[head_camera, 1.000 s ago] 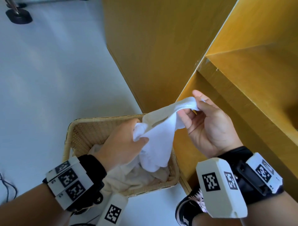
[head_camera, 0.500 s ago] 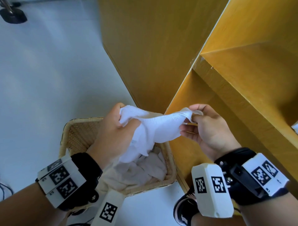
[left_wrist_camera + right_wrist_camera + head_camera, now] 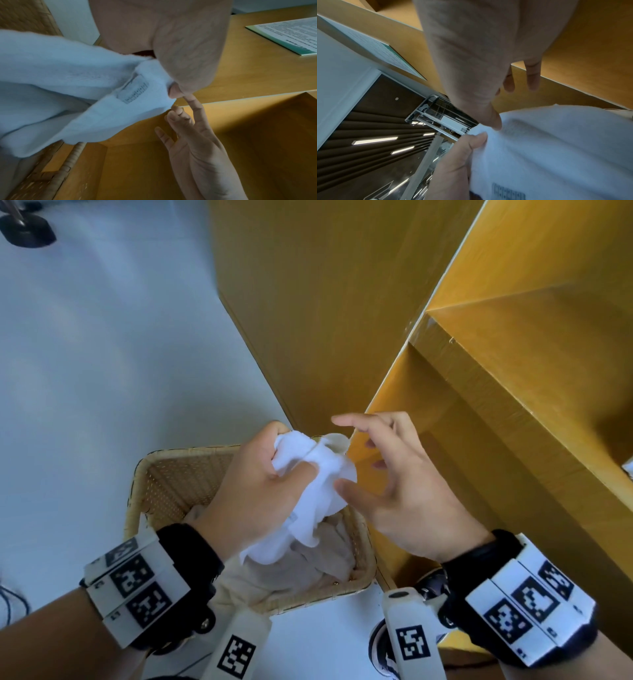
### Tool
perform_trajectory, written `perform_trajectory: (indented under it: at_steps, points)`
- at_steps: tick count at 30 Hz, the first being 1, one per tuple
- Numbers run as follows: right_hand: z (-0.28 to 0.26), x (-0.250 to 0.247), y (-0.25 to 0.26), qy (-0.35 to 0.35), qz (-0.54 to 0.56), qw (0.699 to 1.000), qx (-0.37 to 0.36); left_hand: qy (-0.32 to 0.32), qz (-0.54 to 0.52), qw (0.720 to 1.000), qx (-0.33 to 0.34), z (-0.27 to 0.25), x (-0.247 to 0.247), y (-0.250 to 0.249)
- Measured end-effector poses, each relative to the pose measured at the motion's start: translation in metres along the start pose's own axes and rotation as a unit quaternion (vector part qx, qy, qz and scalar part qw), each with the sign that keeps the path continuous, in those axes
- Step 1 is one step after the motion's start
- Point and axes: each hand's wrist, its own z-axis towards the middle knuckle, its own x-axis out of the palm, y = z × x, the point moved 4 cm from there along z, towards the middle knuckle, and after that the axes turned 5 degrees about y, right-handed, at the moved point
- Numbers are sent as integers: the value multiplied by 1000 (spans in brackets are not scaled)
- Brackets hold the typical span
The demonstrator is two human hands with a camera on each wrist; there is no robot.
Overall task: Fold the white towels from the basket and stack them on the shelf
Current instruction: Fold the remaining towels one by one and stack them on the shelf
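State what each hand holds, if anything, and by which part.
The left hand grips the white towel by its bunched upper part. The right hand holds nothing, its fingers spread.

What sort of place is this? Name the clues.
Probably an indoor room set up for recording: wooden shelf unit on a pale floor, a wicker basket of towels, ceiling strip lights.

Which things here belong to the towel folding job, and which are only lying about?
Belonging to the job:
white towel, gripped by left hand
right hand, open
wicker basket, more cloth inside
yellow shelf

Lying about:
printed sheet
black stand base
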Motion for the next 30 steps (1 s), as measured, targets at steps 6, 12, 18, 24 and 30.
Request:
perform_trajectory:
  at_steps: [6, 12, 18, 24, 30]
  points:
    - [1, 5, 3, 33, -41, 999, -14, 41, 7, 999, 26, -5, 2, -6]
    - [0, 9, 3, 63, -65, 995, -30, 76, 2, 997, 29, -6, -1, -11]
    - [2, 6, 3, -44, -42, 998, -20, 26, -1, 1000, -10, -3, -3, -8]
    - [3, 7, 5, -60, 0, 998, -14, 28, -262, 962, -65, 0, -5, -6]
    - [3, 2, -2, -57, 74, 996, -13, -91, -67, 993, 30, 8, -21, -9]
